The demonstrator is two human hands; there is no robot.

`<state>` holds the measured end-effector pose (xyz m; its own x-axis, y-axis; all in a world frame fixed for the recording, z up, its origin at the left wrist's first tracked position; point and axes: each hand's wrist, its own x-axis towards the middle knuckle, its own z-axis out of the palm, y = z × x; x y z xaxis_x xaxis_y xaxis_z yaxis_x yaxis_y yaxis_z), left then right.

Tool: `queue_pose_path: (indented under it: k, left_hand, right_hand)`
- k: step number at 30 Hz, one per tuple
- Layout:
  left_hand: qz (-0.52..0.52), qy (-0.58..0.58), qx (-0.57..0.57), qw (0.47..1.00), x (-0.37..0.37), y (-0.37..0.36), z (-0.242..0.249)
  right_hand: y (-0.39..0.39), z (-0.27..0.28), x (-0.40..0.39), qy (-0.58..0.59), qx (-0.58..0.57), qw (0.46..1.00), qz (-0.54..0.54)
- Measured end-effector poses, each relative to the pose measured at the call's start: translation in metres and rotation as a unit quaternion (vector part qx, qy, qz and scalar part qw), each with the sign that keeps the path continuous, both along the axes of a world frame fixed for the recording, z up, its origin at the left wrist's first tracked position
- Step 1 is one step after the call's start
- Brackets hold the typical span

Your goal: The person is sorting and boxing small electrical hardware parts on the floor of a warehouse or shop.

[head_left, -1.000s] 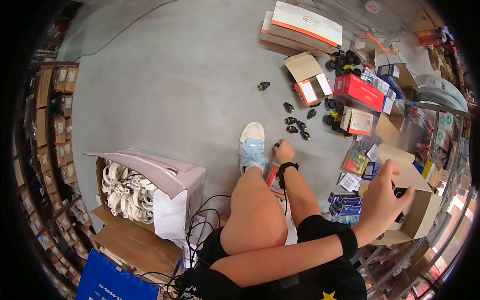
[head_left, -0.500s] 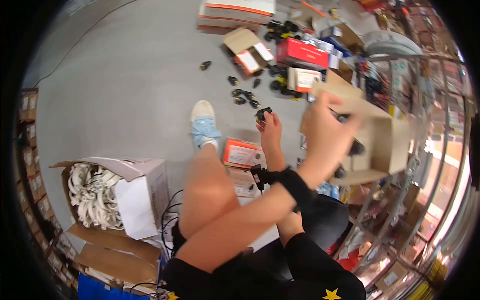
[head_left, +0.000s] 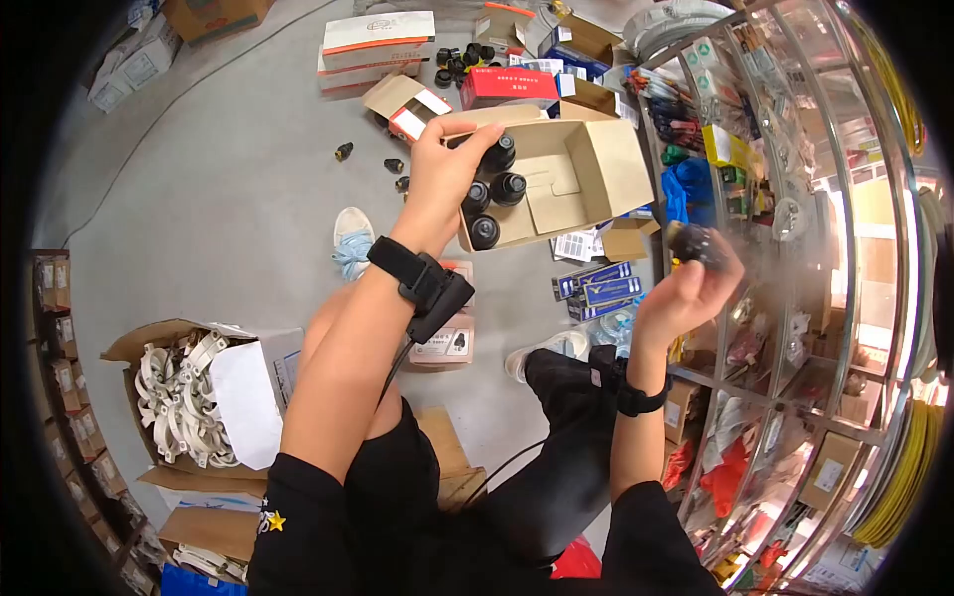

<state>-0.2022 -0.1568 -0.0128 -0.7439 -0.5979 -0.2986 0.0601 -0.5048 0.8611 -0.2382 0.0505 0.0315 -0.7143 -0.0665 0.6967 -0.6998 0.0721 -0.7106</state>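
Note:
An open cardboard box faces up, with several black round-topped plugs standing in its left end. My left hand is closed at that end of the box, fingers bent over its edge; dark plug parts show between them. To the right, beside the shelving, my right hand is raised with its fingers closed round a black plug, slightly blurred. A few loose black plugs lie on the floor to the left of the box.
Metal shelving crowds the right side. A carton of white curved parts stands at lower left. Behind the box are a red box and white-orange boxes. Blue narrow boxes lie below it.
My left hand and the cardboard box have shifted left together. My right hand, with the black plug, has swung from left of the box to its right; my arms are uncrossed. The view has turned.

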Motion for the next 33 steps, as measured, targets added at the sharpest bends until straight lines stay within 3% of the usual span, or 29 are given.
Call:
queue_pose_path:
  k: [1,3,7,10,17,23,29,33]
  left_hand:
    - [-0.007,-0.009,-0.013,1.000,0.004,0.006,-0.002]
    - [-0.024,-0.023,-0.030,0.999,0.011,0.018,-0.008]
    - [-0.039,-0.015,0.001,0.999,0.022,0.038,-0.015]
    - [-0.048,-0.006,0.027,0.998,0.029,0.049,-0.023]
    - [-0.066,-0.005,-0.004,0.998,0.024,0.056,-0.029]
    - [-0.063,-0.007,-0.031,0.997,0.016,0.057,-0.024]
    - [-0.076,-0.020,-0.052,0.996,0.008,0.055,-0.023]
    - [-0.086,-0.001,-0.001,0.996,0.006,0.059,-0.022]
  right_hand:
    - [0.001,-0.003,0.005,0.033,0.084,0.996,0.018]
    - [0.000,-0.009,0.019,0.007,0.136,0.988,0.077]
    - [-0.002,-0.002,0.042,0.081,0.342,0.929,0.112]
    - [0.002,-0.007,0.051,0.014,0.400,0.908,0.127]
    - [0.010,-0.013,0.047,-0.008,0.385,0.914,0.128]
    - [0.007,-0.012,0.040,-0.005,0.468,0.873,0.136]
    - [0.007,-0.018,0.037,-0.045,0.434,0.893,0.114]
    - [0.007,-0.017,0.035,-0.028,0.435,0.896,0.080]
